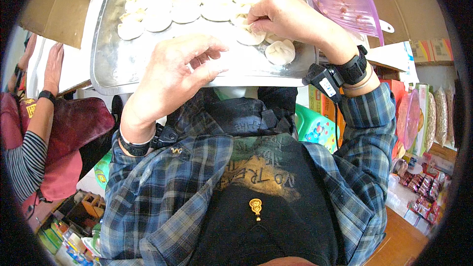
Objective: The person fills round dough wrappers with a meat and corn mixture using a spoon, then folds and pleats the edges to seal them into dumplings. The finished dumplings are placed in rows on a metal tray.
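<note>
Rows of pale dumplings lie on a shiny metal tray dusted with flour. My right hand reaches over the tray's right part, its thumb and fingertips closed on a dumpling at the near end of a row. Just nearer to me and to the right sits a single pleated dumpling, apart from my fingers. Above the front of the tray hovers my left hand, floury, fingers loosely bent and thumb apart, with nothing in it.
A purple plastic basket with bits of filling stands right of the tray, by cardboard. At the left, a co-worker's hand rests on a white tabletop. A green stool is below the tray's right side.
</note>
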`<action>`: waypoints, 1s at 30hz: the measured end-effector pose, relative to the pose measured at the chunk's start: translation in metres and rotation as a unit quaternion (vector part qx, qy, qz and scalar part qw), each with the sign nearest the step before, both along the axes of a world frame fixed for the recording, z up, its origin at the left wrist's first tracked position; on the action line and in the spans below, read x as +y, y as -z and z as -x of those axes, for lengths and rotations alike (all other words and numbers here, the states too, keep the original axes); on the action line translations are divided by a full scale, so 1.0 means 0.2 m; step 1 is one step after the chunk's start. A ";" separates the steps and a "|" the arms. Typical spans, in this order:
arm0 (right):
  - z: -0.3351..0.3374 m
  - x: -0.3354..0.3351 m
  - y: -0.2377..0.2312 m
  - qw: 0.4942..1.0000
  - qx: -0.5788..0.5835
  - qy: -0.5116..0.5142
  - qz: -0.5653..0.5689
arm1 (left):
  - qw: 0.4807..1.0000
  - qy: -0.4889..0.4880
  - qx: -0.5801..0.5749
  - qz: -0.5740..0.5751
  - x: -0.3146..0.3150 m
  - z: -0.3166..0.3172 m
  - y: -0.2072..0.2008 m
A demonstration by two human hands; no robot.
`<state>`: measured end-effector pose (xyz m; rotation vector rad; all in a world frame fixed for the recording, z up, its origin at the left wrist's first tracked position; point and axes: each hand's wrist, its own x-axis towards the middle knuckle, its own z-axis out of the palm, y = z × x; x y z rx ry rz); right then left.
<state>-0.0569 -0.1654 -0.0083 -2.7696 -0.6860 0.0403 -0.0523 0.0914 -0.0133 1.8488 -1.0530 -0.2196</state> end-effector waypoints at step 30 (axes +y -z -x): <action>0.28 -0.13 -0.02 0.983 -0.113 0.138 -0.047 | 0.999 -0.006 0.000 -0.050 -0.01 0.02 -0.01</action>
